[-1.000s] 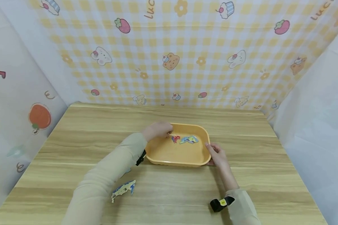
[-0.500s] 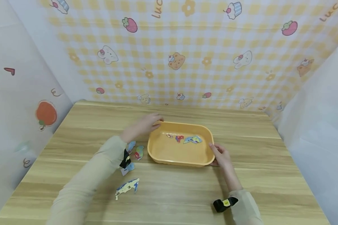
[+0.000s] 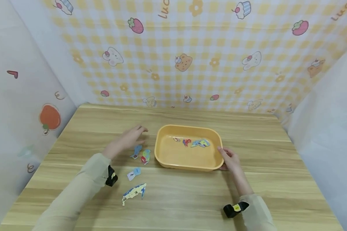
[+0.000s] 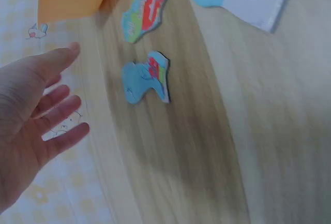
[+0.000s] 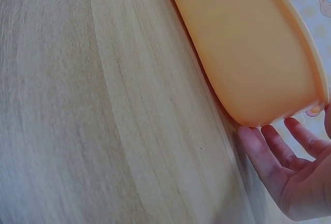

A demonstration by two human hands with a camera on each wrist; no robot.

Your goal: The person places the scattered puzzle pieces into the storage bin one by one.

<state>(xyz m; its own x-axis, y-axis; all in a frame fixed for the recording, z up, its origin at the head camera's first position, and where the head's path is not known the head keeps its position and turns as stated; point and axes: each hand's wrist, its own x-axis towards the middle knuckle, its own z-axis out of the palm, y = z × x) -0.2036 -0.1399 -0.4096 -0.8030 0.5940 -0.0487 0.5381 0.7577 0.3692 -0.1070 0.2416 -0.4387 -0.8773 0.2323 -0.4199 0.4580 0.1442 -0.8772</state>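
Head view: blue piece [image 3: 137, 151] lies beside spread left hand [image 3: 129, 138]; right hand [image 3: 232, 160] pinches tray [image 3: 188, 158].

Wood-grain table [image 3: 179, 199] | yellow tray [image 3: 185, 157] | four flat printed pieces [image 3: 135, 192], left of tray

Smooth plastic tray [image 3: 188, 159], wood-grain table [image 3: 185, 202]

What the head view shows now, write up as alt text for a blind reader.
A person's right hand grips the right end of a yellow-orange tub holding a few small printed pieces, on a wooden table. The left hand, empty, is left of the tub, near four loose pieces on the table.
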